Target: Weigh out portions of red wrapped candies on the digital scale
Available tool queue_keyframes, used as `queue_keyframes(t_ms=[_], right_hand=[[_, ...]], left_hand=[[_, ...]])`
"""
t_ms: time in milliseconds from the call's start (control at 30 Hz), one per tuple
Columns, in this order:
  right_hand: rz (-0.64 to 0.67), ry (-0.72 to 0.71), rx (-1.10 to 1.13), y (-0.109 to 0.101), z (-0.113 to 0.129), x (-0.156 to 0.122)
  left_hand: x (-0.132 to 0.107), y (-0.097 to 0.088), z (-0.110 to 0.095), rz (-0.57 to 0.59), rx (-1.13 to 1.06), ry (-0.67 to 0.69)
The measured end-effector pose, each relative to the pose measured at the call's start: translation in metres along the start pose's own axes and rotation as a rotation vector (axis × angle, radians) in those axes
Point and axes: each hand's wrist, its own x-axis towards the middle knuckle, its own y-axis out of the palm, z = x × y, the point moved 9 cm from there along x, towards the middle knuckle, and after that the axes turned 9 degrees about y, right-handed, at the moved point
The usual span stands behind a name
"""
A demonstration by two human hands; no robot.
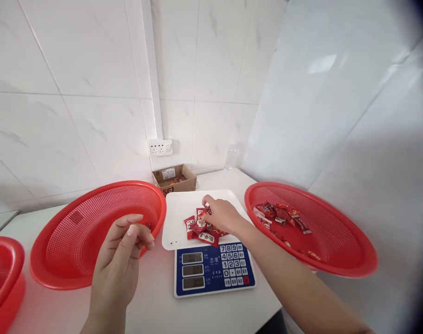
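Small red wrapped snack packets (207, 238) lie in a heap on the white tray (173, 204) of a blue digital scale (213, 280). Over the heap, my right hand (220, 214) reaches in from the right, with thumb and fingers closing on one red packet whose shape they partly cover. My left hand (119, 260) is raised in front of a red plastic basket (58, 269), left of the scale. Its fingers are loosely curled and nothing shows in them. The scale's top display is lit with digits too faint to read surely.
To the right stands another red basket (350, 257) with several red packets inside. Part of a third red basket (9, 260) shows at the left edge. Behind the tray sits an open cardboard box (187, 178). A clear container (231, 157) stands near the wall, by the table's back.
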Motion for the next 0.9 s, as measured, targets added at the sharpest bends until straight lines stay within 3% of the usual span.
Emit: queue_keyframes(t_ms=[100, 200, 333, 433, 533, 700, 900], right_hand=[[-0.042, 0.02, 0.073, -0.011, -0.009, -0.011], [-0.177, 0.079, 0.29, -0.037, -0.036, -0.035], [-0.408, 0.255, 0.392, -0.064, -0.103, -0.078], [-0.442, 0.502, 0.25, -0.067, -0.161, -0.105], [-0.408, 0.625, 0.146, -0.062, -0.197, -0.124], [-0.383, 0.656, 0.146, -0.053, -0.212, -0.132], [-0.299, 0.564, 0.116, -0.037, -0.204, -0.111]], left_hand=[[0.001, -0.001, 0.0, -0.011, 0.003, -0.004], [0.003, -0.002, 0.001, 0.001, 0.002, 0.011], [0.006, -0.005, -0.002, 0.002, 0.003, 0.051], [0.005, -0.003, -0.006, 0.008, 0.006, 0.078], [0.004, 0.001, -0.007, 0.024, 0.026, 0.086], [0.004, 0.007, -0.001, 0.04, 0.047, 0.077], [-0.004, 0.017, -0.006, 0.061, 0.227, 0.15]])
